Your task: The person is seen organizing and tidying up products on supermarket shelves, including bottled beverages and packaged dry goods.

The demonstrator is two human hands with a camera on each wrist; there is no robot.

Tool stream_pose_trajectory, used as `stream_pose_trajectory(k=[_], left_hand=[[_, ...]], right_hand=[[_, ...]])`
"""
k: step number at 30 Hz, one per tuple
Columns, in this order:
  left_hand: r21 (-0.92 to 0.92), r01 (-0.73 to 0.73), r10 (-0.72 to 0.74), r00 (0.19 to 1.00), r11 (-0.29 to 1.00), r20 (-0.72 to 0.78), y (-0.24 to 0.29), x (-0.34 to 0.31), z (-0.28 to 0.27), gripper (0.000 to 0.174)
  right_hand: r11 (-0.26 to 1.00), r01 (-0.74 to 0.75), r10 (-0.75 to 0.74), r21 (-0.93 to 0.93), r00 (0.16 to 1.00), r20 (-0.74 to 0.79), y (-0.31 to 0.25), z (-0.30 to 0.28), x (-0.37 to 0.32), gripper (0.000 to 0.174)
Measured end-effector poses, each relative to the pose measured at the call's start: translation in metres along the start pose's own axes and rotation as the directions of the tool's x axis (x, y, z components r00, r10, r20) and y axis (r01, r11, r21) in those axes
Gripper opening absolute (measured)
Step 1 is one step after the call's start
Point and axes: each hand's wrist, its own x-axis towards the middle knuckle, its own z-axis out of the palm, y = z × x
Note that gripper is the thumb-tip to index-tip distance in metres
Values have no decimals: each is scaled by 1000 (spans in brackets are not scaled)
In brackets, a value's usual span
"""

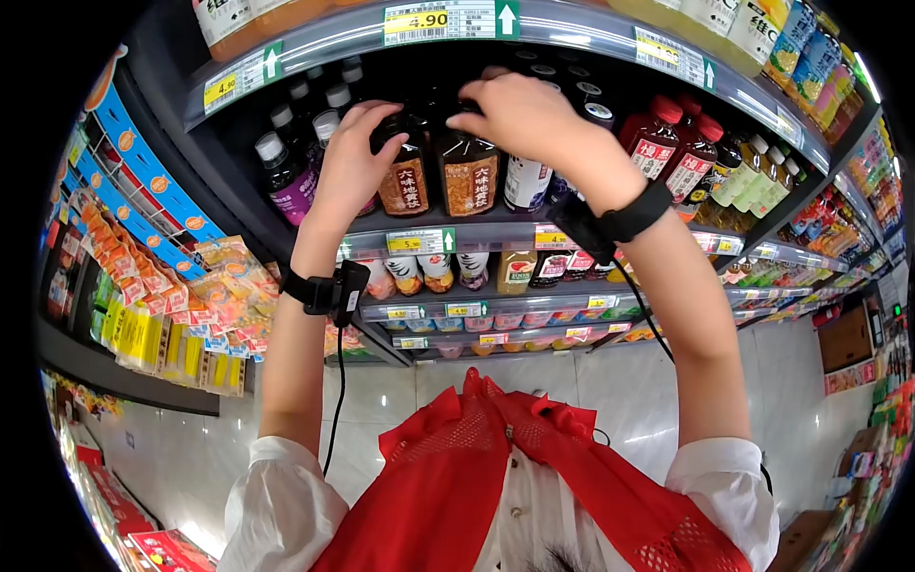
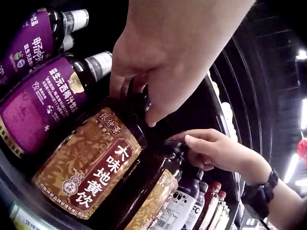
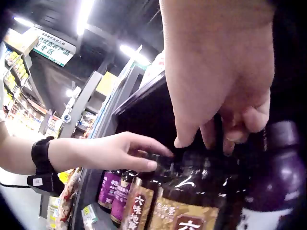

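Note:
Two dark bottles with brown-gold labels stand side by side on the shelf: a left bottle (image 1: 405, 179) and a right bottle (image 1: 470, 177). My left hand (image 1: 355, 157) grips the left bottle round its top, thumb toward the front in the left wrist view. Over the right bottle, my right hand (image 1: 522, 112) holds the cap area with curled fingers, which partly hide it. In the right wrist view the fingertips (image 3: 178, 142) sit right at that bottle's top. Both bottles stand upright, labels facing out.
Purple-labelled bottles (image 2: 45, 103) stand left of the pair. To the right come a white-labelled bottle (image 1: 526, 183) and red-capped bottles (image 1: 654, 139). An upper shelf edge (image 1: 562, 36) overhangs the hands. Hanging snack packets (image 1: 143, 272) line the left side.

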Motion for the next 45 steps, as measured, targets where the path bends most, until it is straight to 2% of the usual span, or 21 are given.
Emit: stream_pose_trajectory(k=[2,4,5,6,7,9,11,14,18,22,24,27,28,29,31,32,35,38,41,43,45], left_hand=[[2,-17,17,1000,1000,7,2,-2,2,30],[130,-133,141,989,983,-55,14,-2,4,34],[122,-139,146,988,983,-53,20,-1,6,34],[106,-210,210,978,972,11,26,2,8,35],[84,-279,273,959,957,73,32,3,11,37],[152,-321,303,944,935,128,36,4,20,43],[160,-339,299,926,927,230,38,10,28,50],[86,-304,270,922,949,277,38,22,33,54],[38,-283,257,913,958,318,38,32,37,53],[26,-281,258,911,959,321,34,34,43,52],[23,-284,262,911,959,318,32,33,45,51],[65,-290,253,909,955,332,30,34,45,50],[145,-351,295,904,925,309,30,36,46,50],[225,-407,338,896,886,290,30,38,46,49],[201,-444,394,886,873,246,37,44,50,47],[142,-448,411,882,883,231,42,48,53,47],[29,-435,420,882,900,216,53,57,69,45],[-91,-428,435,853,899,288,62,68,89,38],[-83,-405,411,861,910,301,69,77,100,36],[-86,-425,431,857,901,282,73,81,105,34],[-85,-354,364,890,931,273,79,83,111,33]], right_hand=[[997,-6,-3,-79,993,-122,10,-7,-5,30],[993,-38,36,-108,999,-21,20,-15,-12,30],[991,-50,56,-122,997,48,28,-16,-14,31],[986,-76,108,-148,969,222,33,-21,-13,34],[985,-83,116,-153,968,221,42,-17,-14,34],[999,19,-29,43,972,234,56,-10,-17,40],[993,-40,15,107,974,227,61,-7,-20,43],[989,-74,77,-126,997,23,63,1,-21,50],[959,-218,233,-184,970,65,59,-4,-20,48],[957,-222,240,-186,967,80,65,-6,-20,45],[976,-142,166,-165,976,139,70,-5,-19,41],[961,-210,234,-177,964,126,63,-11,-19,37],[958,-182,188,-222,982,7,66,-11,-20,36],[957,-182,188,-227,982,8,69,-16,-19,36],[850,-286,332,-443,943,28,73,-28,-18,42],[821,-305,347,-483,938,-2,77,-25,-20,40],[796,-358,449,-488,890,81,78,-19,-21,40],[834,-350,431,-426,896,108,86,-15,-29,37],[863,-360,418,-355,903,100,105,-16,-35,32],[923,-301,340,-242,930,142,113,-26,-38,35],[905,-341,393,-253,899,192,120,-36,-39,38]])
